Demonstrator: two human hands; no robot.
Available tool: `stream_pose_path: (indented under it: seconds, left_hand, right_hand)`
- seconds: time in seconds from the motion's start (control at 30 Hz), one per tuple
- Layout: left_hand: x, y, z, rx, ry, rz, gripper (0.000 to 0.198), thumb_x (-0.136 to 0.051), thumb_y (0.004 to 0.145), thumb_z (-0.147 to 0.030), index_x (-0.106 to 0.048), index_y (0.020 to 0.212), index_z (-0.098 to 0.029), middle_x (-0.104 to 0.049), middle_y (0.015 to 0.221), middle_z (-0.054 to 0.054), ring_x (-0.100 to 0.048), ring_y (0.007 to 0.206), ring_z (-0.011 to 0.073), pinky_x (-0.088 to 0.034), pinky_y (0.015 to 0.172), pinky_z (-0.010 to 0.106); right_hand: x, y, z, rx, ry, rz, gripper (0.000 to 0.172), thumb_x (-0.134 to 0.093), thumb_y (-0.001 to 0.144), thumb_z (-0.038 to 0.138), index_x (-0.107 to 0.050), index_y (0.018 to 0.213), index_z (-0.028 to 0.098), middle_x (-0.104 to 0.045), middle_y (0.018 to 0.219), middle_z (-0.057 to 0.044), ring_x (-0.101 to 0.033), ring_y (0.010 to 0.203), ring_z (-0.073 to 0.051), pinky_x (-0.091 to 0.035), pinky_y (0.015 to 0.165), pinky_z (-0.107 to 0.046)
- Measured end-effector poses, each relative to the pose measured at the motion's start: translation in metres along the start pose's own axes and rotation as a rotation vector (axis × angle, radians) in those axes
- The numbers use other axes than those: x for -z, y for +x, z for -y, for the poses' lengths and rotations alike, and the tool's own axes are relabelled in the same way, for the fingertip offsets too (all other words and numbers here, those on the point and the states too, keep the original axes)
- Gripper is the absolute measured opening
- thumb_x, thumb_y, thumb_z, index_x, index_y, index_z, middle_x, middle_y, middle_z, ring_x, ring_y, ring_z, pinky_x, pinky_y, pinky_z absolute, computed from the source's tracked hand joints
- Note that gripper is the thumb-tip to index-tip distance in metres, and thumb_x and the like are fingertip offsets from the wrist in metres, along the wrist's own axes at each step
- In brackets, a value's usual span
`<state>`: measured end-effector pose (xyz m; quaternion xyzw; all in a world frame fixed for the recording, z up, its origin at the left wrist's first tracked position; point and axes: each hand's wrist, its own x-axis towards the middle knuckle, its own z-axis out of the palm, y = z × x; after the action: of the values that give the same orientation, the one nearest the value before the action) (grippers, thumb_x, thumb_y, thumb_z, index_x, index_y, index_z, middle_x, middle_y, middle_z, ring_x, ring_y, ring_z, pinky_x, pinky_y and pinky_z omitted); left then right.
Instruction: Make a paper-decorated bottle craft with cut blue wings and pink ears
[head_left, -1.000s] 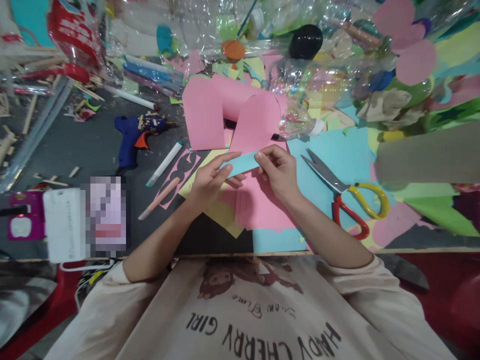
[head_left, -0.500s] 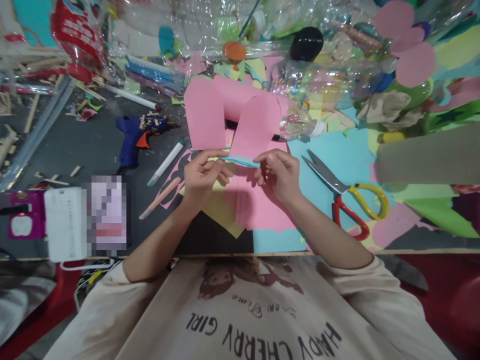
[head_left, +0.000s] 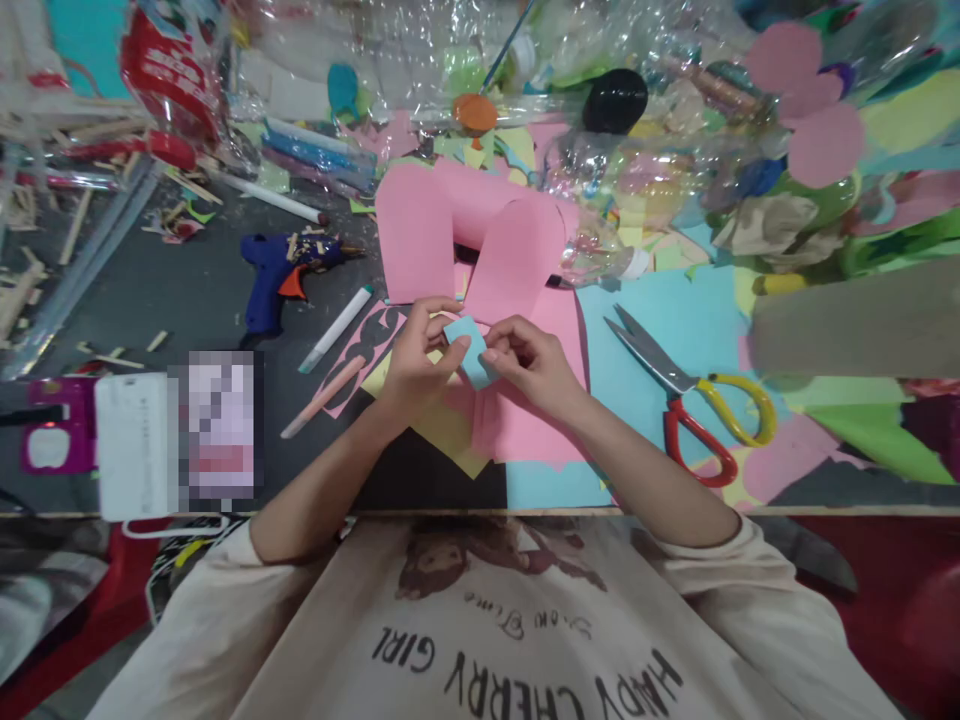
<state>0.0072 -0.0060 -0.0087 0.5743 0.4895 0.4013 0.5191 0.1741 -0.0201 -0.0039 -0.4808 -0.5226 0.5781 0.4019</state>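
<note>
A small piece of light blue paper [head_left: 472, 358] is held up between my two hands, its flat face toward me. My left hand [head_left: 424, 358] pinches its left edge, thumb on the near face. On the other side my right hand [head_left: 529, 362] pinches its right edge with thumb and fingers. Beneath them lie pink paper sheets [head_left: 525, 430] and a yellow sheet [head_left: 450, 445]. Just beyond my hands stands a pink paper shape [head_left: 480, 205] with a rolled tube and two rounded flaps. Scissors [head_left: 686, 390] with red and yellow handles lie open to the right.
A blue glue gun [head_left: 270, 275], a white marker [head_left: 335, 330] and a peach-coloured marker [head_left: 324, 398] lie left. Plastic bottles and paper scraps crowd the back, with a red-labelled bottle [head_left: 169, 75] at far left. A phone [head_left: 221, 425] rests near the table edge [head_left: 570, 511].
The blue paper has turned from edge-on to showing its flat face. My hands have drawn closer together around it. The view has shifted slightly.
</note>
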Motion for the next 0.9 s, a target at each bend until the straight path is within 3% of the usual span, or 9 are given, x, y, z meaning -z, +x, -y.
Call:
stream_pose_path:
  seconds: [0.1, 0.2, 0.4, 0.53, 0.67, 0.9]
  left_hand:
    - [0.002, 0.000, 0.000, 0.004, -0.041, 0.018, 0.041, -0.063, 0.077, -0.035, -0.045, 0.111, -0.021, -0.059, 0.074, -0.004, -0.059, 0.064, 0.0108, -0.046, 0.060, 0.022]
    - [0.004, 0.001, 0.000, 0.061, -0.137, 0.055, 0.047, -0.069, 0.074, -0.039, -0.046, 0.112, -0.021, -0.064, 0.081, -0.001, -0.063, 0.069, 0.0117, -0.048, 0.064, 0.023]
    - [-0.002, -0.002, -0.005, 0.149, -0.178, 0.203, 0.030, -0.068, 0.076, -0.042, -0.054, 0.088, -0.018, -0.063, 0.078, -0.001, -0.062, 0.069, 0.0105, -0.049, 0.065, 0.021]
    - [-0.001, -0.004, -0.014, 0.197, -0.136, 0.215, 0.019, -0.061, 0.080, -0.035, -0.057, 0.086, -0.017, -0.058, 0.068, -0.004, -0.053, 0.057, 0.0073, -0.044, 0.055, 0.019]
    - [0.003, -0.003, -0.018, 0.204, -0.139, 0.267, 0.017, -0.064, 0.075, -0.032, -0.057, 0.077, -0.017, -0.053, 0.060, -0.006, -0.048, 0.053, 0.0063, -0.041, 0.053, 0.018]
    - [0.000, -0.001, -0.021, 0.486, -0.489, 0.415, 0.024, -0.067, 0.061, -0.026, -0.053, 0.078, -0.017, -0.063, 0.065, -0.003, -0.063, 0.061, 0.0124, -0.052, 0.064, 0.026]
  right_hand:
    - [0.000, 0.000, 0.003, -0.028, -0.026, 0.043, 0.017, -0.066, 0.077, 0.034, -0.055, 0.077, 0.021, -0.043, 0.054, 0.010, -0.035, 0.049, -0.007, -0.029, 0.050, -0.023]
    - [-0.002, -0.001, 0.006, -0.058, 0.084, 0.042, 0.021, -0.068, 0.075, 0.034, -0.052, 0.074, 0.021, -0.046, 0.054, 0.009, -0.037, 0.046, -0.006, -0.029, 0.048, -0.022]
    - [-0.006, -0.004, 0.003, -0.146, 0.370, 0.038, 0.038, -0.073, 0.076, 0.048, -0.045, 0.076, 0.023, -0.052, 0.049, 0.011, -0.036, 0.032, -0.004, -0.026, 0.035, -0.019]
    - [-0.003, -0.002, 0.008, -0.076, 0.370, -0.005, 0.041, -0.078, 0.072, 0.050, -0.048, 0.076, 0.021, -0.051, 0.050, 0.011, -0.042, 0.039, -0.004, -0.035, 0.042, -0.018]
    - [0.000, 0.000, 0.013, -0.005, 0.274, -0.047, 0.043, -0.075, 0.072, 0.056, -0.051, 0.078, 0.021, -0.042, 0.050, 0.012, -0.033, 0.039, -0.003, -0.030, 0.041, -0.019]
    - [-0.001, -0.004, 0.008, -0.031, 0.137, -0.022, 0.043, -0.069, 0.075, 0.061, -0.052, 0.074, 0.022, -0.043, 0.050, 0.010, -0.039, 0.043, -0.007, -0.034, 0.044, -0.023]
